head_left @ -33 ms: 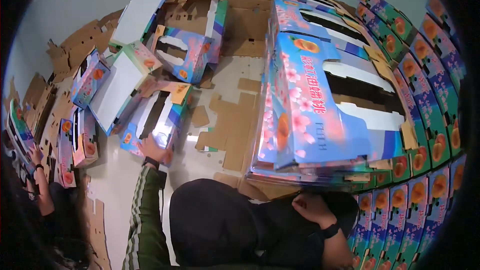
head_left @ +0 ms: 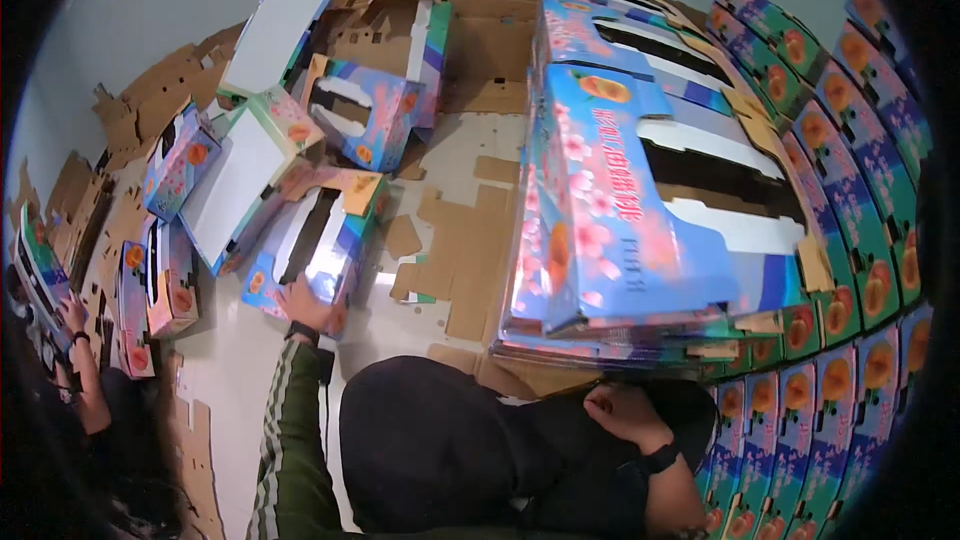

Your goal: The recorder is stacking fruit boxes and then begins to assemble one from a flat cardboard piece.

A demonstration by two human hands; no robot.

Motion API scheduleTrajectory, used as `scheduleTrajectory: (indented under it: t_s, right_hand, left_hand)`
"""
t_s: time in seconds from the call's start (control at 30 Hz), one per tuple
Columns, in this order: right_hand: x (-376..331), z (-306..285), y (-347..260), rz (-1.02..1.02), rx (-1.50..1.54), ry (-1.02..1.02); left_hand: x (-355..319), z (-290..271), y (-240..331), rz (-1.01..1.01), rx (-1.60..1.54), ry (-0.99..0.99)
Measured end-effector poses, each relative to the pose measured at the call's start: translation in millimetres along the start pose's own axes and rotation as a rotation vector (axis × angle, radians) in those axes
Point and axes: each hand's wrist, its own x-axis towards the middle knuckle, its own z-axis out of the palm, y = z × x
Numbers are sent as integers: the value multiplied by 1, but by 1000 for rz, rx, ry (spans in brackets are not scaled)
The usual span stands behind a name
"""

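Observation:
A printed cardboard fruit box [head_left: 312, 240] in blue, pink and white, with a long slot in its top, lies on the floor at left centre. My left hand [head_left: 305, 306], in a green striped sleeve, grips its near edge, the fingers partly bent over it. Behind that box leans a box with a plain white panel [head_left: 228, 170], and another printed box [head_left: 365, 105] stands farther back. My right hand [head_left: 627, 413] rests on my dark-clad leg with its fingers curled in and nothing visible in them. A dark band circles each wrist.
A tall stack of printed boxes [head_left: 640, 210] rises at right centre. Rows of green and purple boxes [head_left: 835, 410] fill the far right. Flat brown cardboard [head_left: 455, 240] lies on the floor. At the left edge another person's hand [head_left: 72, 315] touches a box.

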Motion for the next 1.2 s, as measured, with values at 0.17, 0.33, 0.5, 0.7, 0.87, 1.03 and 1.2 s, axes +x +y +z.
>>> scheduleTrajectory:
  t_s: [0.17,0.33,0.5,0.7,0.87,1.03,1.2]
  right_hand:
    - [-11,9,14,-151,90,152]
    - [-15,11,10,-171,22,130]
    - [-20,11,14,-205,25,125]
    - [-23,17,19,-225,-8,127]
    - [-26,16,22,-293,-20,180]
    - [-21,21,27,-402,0,242]
    - [-25,19,31,-426,1,181]
  left_hand:
    - [-60,-10,-38,159,-107,77]
    - [-96,-91,-82,347,-244,30]
    - [-127,-201,-56,359,-146,1]
    - [-180,-303,-36,265,-450,-62]
    - [-190,-395,13,354,-629,64]
    - [-151,-474,84,554,-698,103]
    - [-100,-511,193,854,-907,-66]
